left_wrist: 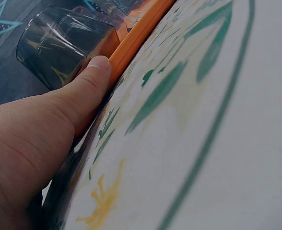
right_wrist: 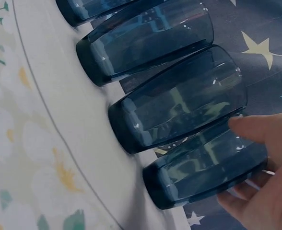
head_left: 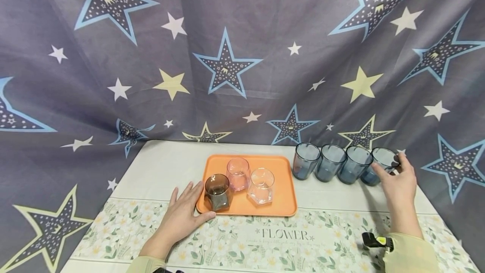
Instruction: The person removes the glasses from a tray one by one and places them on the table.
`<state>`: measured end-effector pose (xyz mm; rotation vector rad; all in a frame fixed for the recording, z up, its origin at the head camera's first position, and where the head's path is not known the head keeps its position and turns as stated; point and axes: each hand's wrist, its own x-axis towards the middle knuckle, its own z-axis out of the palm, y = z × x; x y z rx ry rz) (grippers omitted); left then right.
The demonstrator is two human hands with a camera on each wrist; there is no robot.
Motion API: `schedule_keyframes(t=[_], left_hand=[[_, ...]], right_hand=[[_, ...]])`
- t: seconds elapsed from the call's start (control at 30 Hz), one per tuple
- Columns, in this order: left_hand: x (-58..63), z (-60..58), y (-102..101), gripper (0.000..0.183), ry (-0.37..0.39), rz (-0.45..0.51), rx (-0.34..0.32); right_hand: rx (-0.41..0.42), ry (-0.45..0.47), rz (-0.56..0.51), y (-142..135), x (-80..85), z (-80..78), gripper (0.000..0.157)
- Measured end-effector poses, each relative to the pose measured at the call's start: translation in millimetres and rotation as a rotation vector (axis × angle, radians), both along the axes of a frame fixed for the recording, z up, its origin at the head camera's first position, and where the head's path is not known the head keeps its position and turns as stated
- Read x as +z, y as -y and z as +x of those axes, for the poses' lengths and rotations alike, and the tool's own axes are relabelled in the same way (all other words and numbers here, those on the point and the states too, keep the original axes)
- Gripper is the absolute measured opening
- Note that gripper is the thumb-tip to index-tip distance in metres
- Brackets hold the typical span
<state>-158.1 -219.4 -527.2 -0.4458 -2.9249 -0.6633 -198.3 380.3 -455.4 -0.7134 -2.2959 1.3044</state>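
My left hand (head_left: 182,214) rests at the left front corner of an orange tray (head_left: 285,191), fingers fairly straight along its left side. In the left wrist view its thumb touches the tray's rim, right beside a smoky brown glass (left_wrist: 66,48). A pink glass (head_left: 238,176) and a clear glass (head_left: 261,188) also stand on the tray. To the right, my right hand (head_left: 399,186) holds the rightmost blue glass (right_wrist: 205,165) near its top, thumb on one side and fingers round the other. That glass stands upright, its base at the white tabletop.
Several more blue glasses (head_left: 354,165) stand in a row left of the held one, close together beside the tray. A floral tablecloth band (head_left: 303,247) runs along the front. A grey star-patterned curtain (head_left: 242,108) hangs right behind the table.
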Motion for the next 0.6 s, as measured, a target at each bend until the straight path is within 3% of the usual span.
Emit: schedule_keyframes(t=[0.27, 0.4, 0.6], left_hand=[[1.0, 0.5, 0, 0.108, 0.017, -0.001, 0.001], [1.8, 0.4, -1, 0.109, 0.022, 0.008, 0.001], [1.5, 0.2, 0, 0.109, 0.016, 0.012, 0.003]], right_hand=[[0.018, -0.025, 0.159, 7, 14.8, 6.6, 0.091], [0.025, -0.071, 0.231, 20, 31.3, 11.0, 0.088], [0.076, -0.171, 0.257, 52, 57.8, 14.6, 0.085]])
